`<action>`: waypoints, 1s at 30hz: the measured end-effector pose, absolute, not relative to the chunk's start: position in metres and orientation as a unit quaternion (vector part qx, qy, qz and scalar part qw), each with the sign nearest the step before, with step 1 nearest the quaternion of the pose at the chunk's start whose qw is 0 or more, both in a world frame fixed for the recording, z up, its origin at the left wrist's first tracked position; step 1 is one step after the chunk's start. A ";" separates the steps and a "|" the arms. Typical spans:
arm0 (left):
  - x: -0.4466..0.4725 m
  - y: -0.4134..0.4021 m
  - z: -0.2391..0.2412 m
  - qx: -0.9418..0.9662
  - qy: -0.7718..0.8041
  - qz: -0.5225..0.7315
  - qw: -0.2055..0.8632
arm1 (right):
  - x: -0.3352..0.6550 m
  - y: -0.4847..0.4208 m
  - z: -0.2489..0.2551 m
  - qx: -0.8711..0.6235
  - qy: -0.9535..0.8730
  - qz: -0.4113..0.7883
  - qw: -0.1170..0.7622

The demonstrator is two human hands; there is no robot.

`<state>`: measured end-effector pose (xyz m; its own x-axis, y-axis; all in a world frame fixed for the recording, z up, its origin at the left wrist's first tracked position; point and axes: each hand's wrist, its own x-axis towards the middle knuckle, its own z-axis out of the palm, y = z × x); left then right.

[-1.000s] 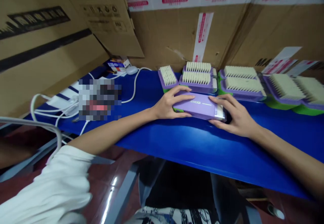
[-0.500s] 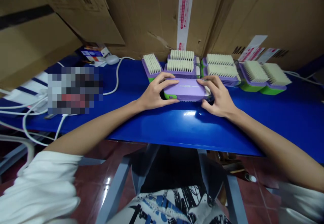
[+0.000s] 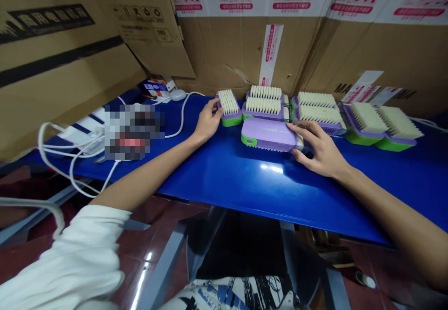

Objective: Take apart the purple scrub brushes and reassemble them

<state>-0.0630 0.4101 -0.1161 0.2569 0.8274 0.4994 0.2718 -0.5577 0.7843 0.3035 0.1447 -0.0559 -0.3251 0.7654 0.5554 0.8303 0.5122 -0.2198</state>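
A purple brush with a green base lies bristles-down on the blue table. My right hand grips its right end, fingers curled round it. My left hand has reached left to a single brush lying bristles-up and its fingers close on that brush's near left edge. Behind these, several more purple and green brushes stand in a row with cream bristles up.
Large cardboard boxes wall in the back and left of the table. White cables, a white mouse and small cartons lie at the table's left. My knees and red floor show below the near edge.
My left hand has let go of the purple brush and moved left to the single bristles-up brush. My right hand stays on the purple brush.
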 end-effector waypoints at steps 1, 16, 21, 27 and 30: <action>-0.063 0.415 -0.117 0.752 0.356 0.463 0.305 | 0.303 0.145 -0.056 -0.490 -0.814 -0.052 0.308; -0.069 0.426 -0.097 0.845 0.259 0.356 0.304 | 0.304 0.146 -0.052 -0.499 -0.818 -0.038 0.283; -0.055 0.369 -0.076 0.828 0.208 0.494 0.163 | 0.297 0.146 -0.054 -0.507 -0.807 -0.043 0.301; -0.028 0.314 -0.076 0.921 0.079 0.373 0.085 | 0.294 0.146 -0.051 -0.529 -0.797 -0.006 0.289; -0.030 0.321 -0.079 0.922 0.076 0.371 0.082 | 0.306 0.142 -0.041 -0.537 -0.795 -0.034 0.281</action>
<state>-0.0302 0.3207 -0.0786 0.7135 0.2002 0.6714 0.0791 -0.9752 0.2066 0.3056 0.1417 -0.0411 -0.2657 0.8340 0.4835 0.8726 0.4213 -0.2472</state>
